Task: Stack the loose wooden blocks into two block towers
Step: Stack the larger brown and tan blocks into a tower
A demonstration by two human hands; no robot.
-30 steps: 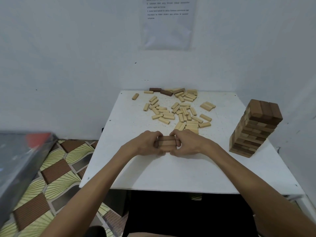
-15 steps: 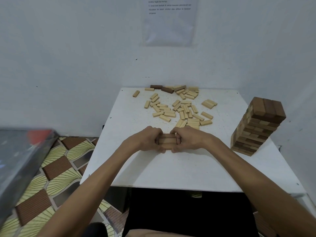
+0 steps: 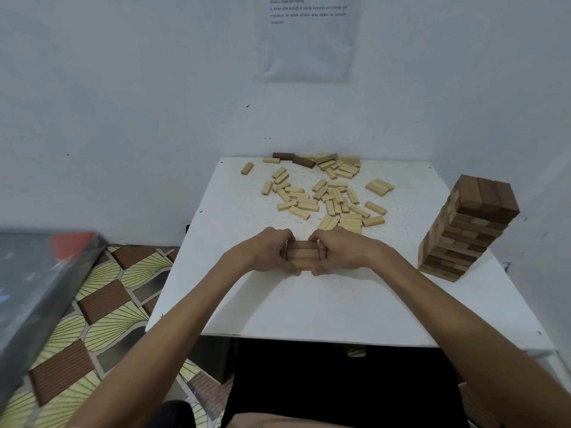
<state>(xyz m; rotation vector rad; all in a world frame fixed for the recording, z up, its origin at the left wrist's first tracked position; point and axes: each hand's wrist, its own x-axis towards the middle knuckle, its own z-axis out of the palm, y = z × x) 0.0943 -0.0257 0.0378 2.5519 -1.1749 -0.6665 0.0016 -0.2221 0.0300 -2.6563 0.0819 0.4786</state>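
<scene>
A short row of wooden blocks (image 3: 302,254) lies side by side on the white table (image 3: 309,307) in front of me. My left hand (image 3: 262,253) grips its left ends and my right hand (image 3: 343,251) grips its right ends, fingers curled around them. Behind the hands a scatter of several loose pale blocks (image 3: 327,196) covers the table's far half, with two dark brown blocks (image 3: 293,158) at the back edge. A finished tower (image 3: 466,230) of brown and pale layers stands at the right edge, leaning slightly.
White walls close the table in at the back and right, with a printed sheet (image 3: 306,35) taped above. A grey panel (image 3: 34,291) juts in at the left over a patterned floor (image 3: 102,304). Bare tabletop lies between my hands and the near edge.
Both hands stay clamped on the block row in the same spot. Only the camera has tilted a little, shifting the scene upward in view.
</scene>
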